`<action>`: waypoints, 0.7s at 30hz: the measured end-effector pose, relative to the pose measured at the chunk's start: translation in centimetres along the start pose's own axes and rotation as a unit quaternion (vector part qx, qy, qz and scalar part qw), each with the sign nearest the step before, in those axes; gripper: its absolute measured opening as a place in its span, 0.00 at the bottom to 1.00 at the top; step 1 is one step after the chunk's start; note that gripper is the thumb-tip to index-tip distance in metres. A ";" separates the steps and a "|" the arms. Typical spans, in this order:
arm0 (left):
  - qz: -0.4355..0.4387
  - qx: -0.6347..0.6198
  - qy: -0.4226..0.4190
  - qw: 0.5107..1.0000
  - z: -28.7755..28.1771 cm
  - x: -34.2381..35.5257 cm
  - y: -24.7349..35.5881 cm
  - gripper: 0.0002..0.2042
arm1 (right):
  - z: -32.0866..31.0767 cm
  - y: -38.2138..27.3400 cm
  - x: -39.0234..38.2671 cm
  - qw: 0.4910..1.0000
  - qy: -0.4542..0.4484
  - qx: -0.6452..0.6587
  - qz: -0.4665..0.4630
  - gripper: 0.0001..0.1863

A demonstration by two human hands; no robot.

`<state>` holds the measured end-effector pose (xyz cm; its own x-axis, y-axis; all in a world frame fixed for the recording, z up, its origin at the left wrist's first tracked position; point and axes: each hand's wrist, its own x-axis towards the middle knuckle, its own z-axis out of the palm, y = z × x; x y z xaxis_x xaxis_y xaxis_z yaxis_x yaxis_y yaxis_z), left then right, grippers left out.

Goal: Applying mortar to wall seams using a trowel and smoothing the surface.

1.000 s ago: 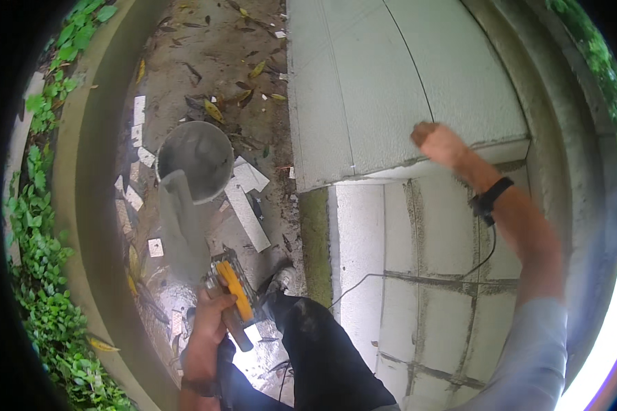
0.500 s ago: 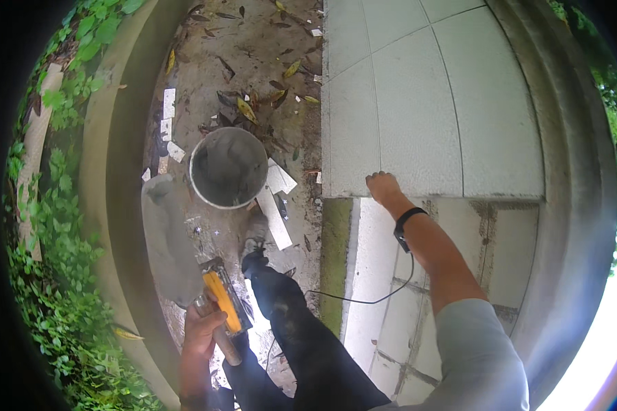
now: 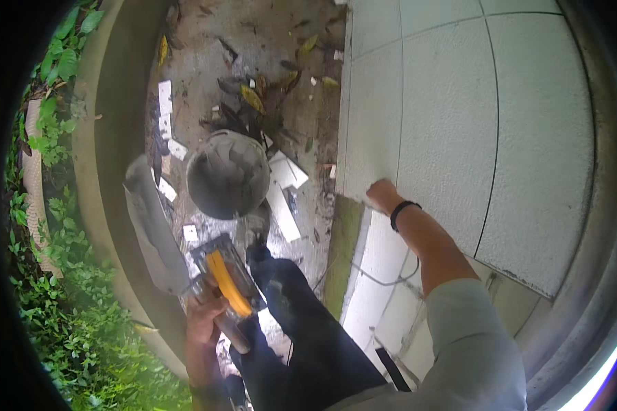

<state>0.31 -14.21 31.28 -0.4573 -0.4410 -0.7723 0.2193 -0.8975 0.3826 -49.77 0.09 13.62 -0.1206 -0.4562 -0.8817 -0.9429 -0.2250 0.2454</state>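
My left hand [image 3: 204,320] is closed round the wooden handle of a trowel [image 3: 156,233], whose long blade is coated in grey mortar. Against that hand sits a tool with a yellow handle [image 3: 227,283] and a dark flat base; how much of it the hand holds is hidden. My right hand [image 3: 385,194] is curled into a fist at the near edge of the large pale tiles [image 3: 445,116], close to their left corner. What those fingers hold, if anything, cannot be seen. A dark band with a thin cable circles my right wrist.
A mortar-smeared bucket [image 3: 227,175] stands on the dirty floor, with white tile offcuts [image 3: 281,209] and fallen leaves around it. A low concrete wall [image 3: 113,137] curves along the left, with green plants beyond. Pale blocks [image 3: 370,267] lie below the tiles' edge; my legs are between.
The view has turned and shifted, so the tile edge now slants and the bucket's inside looks different. My fist stays near the tile edge. The trowel and yellow-handled tool remain at my left hand.
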 end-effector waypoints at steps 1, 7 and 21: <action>0.007 0.000 -0.008 1.000 1.0 0.3 0.5 0.22 | 0.7 0.3 -0.2 1.000 -0.007 0.014 -0.003 0.09; 0.007 0.052 0.015 0.999 3.0 1.1 2.3 0.21 | 0.2 3.7 1.8 0.997 0.013 0.065 0.026 0.08; -0.008 0.003 -0.013 1.000 2.3 1.5 2.6 0.21 | 2.8 0.8 -2.2 0.994 -0.075 -0.074 -0.029 0.09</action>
<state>-1.84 -17.17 32.26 -0.4823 -0.4267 -0.7651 0.2065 -0.9041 0.3740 -51.12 3.33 14.63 -0.1228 -0.3084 -0.9433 -0.8953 -0.3757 0.2393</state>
